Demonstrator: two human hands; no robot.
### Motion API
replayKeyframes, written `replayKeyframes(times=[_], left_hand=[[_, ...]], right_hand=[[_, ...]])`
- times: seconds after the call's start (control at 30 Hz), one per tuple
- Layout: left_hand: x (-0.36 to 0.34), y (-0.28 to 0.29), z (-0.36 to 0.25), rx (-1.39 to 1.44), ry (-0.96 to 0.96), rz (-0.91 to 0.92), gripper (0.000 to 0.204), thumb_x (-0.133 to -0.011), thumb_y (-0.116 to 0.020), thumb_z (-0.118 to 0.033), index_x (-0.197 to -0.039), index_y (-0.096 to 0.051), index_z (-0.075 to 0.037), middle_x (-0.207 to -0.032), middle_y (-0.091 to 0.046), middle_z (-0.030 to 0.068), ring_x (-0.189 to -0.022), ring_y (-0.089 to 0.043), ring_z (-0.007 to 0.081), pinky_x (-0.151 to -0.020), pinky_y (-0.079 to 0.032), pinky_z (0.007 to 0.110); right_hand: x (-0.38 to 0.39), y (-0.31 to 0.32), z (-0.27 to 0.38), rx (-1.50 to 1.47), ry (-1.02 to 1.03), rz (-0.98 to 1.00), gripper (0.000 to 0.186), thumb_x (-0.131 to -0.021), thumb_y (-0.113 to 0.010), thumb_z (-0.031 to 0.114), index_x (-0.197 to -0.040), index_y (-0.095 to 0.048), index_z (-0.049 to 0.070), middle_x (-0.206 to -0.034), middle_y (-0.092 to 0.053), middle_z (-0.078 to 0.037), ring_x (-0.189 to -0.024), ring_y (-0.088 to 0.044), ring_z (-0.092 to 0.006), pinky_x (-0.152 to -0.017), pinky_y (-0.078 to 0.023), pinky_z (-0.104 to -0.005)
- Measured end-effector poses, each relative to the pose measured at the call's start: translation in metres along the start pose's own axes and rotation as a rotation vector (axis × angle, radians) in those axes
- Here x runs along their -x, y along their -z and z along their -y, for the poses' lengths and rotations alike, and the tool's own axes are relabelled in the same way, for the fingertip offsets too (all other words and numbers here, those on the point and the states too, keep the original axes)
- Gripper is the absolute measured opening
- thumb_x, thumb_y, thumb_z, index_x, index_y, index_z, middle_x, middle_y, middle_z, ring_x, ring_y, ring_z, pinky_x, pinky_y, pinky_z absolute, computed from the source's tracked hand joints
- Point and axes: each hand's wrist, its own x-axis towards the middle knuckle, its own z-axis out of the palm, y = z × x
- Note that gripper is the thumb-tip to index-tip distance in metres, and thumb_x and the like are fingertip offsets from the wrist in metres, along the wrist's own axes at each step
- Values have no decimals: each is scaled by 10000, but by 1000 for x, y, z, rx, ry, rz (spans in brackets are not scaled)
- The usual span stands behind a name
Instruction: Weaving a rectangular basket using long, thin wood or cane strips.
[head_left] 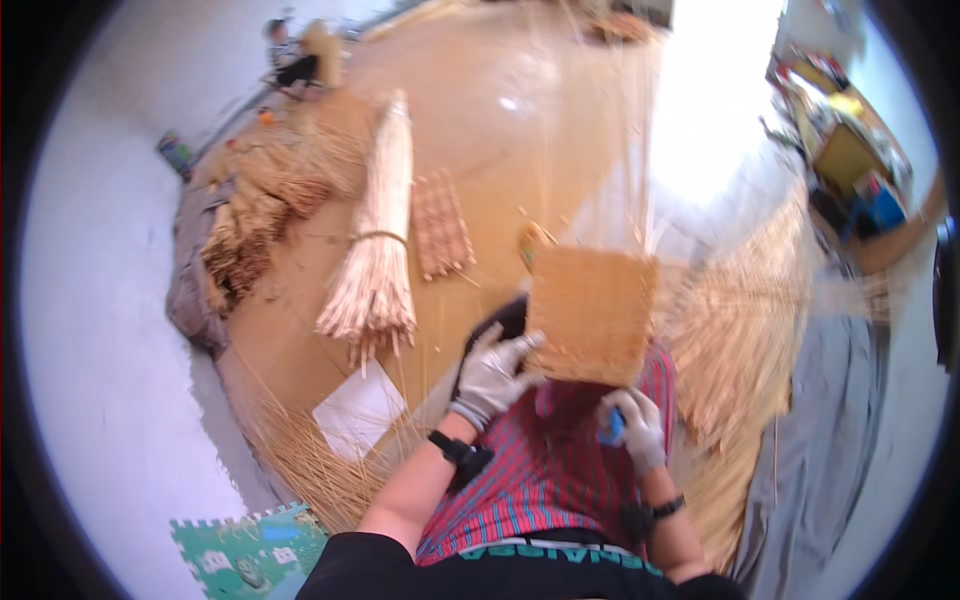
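A square woven panel (592, 312) of tan strips is held up over my lap, with long loose strands (640, 140) running from its far edge. My left hand (495, 373), in a pale glove, grips the panel's near left side. Just below its near right corner is my right hand (640, 420), also gloved, with the fingers closed round a small blue object (611, 427). The fingers hide most of that object, so I cannot make out its kind. Under the panel, a red and blue striped cloth (545, 490) covers my lap.
A tied bundle of pale stalks (375, 250) and a woven strip mat (442, 225) lie left of centre. Darker bundles (245, 235) are piled farther left. Loose straw (735, 350) spreads at the right beside a grey cloth (820, 430). A person (290, 60) is at the far left.
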Motion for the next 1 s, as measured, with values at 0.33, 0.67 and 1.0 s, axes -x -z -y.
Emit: replayKeyframes(times=[0.33, 0.67, 1.0], left_hand=[[26, -25, -25, -208, 150, 52, 386, -909, -748, -310, -1249, -643, -161, -923, -734, 107, -986, -702, 314, -1179, -389, 475], [26, -24, -14, -110, 147, 42, 451, -877, -781, -360, -1281, -653, -203, -1011, -767, 82, -1009, -720, 259, -1174, -404, 402], [22, -32, -35, -390, 186, 86, 350, -847, -778, -286, -1143, -621, -184, -927, -677, 122, -972, -688, 314, -1153, -381, 473]], right_hand=[[22, 46, -9, 116, 310, -317, 412, -1112, -481, 323, -889, -660, 26, -740, -682, -67, -620, -597, -110, -577, -481, -261], [24, 27, -10, 388, 419, -325, 332, -1095, -516, 191, -857, -664, 12, -734, -649, -40, -627, -574, -105, -587, -459, -270], [22, 29, -8, 507, 399, -310, 331, -1083, -529, 188, -843, -669, 7, -726, -659, -64, -627, -600, -136, -594, -475, -287]])
